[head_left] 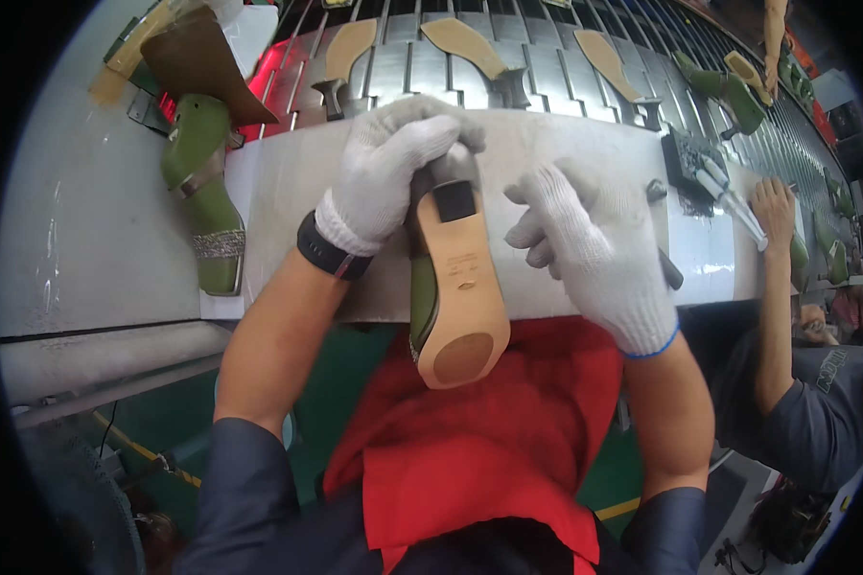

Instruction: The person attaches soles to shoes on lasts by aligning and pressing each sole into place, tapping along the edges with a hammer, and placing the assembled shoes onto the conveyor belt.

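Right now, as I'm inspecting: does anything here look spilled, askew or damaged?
Nothing plainly stands out: the shoe in the left hand looks whole, and I see no spill on the bench. I can't judge fine flaws.

Stamped lines (462, 264) on tan shoe sole (464, 309), unreadably small; pale lettering (832, 370) on co-worker's dark shirt (804, 426).

Shoe sole (468, 264): smooth, matt. Gloves (599, 240): rough knit cloth. Apron (479, 479): matt cloth. Conveyor slats (543, 57): glossy metal. Worktop (292, 192): smooth.
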A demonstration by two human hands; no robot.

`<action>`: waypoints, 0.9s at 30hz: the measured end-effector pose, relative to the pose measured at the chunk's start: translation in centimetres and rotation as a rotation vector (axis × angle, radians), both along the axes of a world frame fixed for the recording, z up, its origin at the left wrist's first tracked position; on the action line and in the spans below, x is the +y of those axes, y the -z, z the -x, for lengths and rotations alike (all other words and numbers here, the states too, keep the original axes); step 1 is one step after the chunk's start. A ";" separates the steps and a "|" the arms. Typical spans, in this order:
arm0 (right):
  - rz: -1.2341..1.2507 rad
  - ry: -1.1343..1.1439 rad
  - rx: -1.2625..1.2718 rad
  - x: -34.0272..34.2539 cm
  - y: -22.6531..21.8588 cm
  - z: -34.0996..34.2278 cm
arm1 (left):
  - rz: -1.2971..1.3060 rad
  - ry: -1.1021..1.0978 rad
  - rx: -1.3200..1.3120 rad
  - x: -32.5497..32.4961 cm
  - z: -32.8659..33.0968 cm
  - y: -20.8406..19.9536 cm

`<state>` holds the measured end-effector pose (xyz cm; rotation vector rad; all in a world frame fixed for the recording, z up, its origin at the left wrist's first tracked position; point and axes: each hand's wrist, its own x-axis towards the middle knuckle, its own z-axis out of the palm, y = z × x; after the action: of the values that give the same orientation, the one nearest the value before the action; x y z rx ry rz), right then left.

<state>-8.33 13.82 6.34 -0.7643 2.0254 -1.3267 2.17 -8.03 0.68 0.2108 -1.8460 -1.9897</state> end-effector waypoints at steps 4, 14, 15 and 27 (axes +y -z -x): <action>0.055 -0.381 0.799 -1.6 -2.1 1.2 | 0.309 0.043 0.012 1.8 1.9 -0.8; -0.217 -0.284 0.998 -2.3 -1.2 1.4 | 0.399 -0.015 0.027 2.3 4.0 1.4; -0.235 -0.242 1.036 -2.3 -1.0 1.2 | 0.780 -0.126 0.270 2.0 4.4 2.0; 0.105 -0.072 0.377 -0.5 4.9 1.8 | 0.401 -0.043 0.021 2.4 5.0 1.8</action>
<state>-10.09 13.28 1.47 -1.2005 2.1988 -1.3336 -2.87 -5.59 -1.08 0.1087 -2.1565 -1.5441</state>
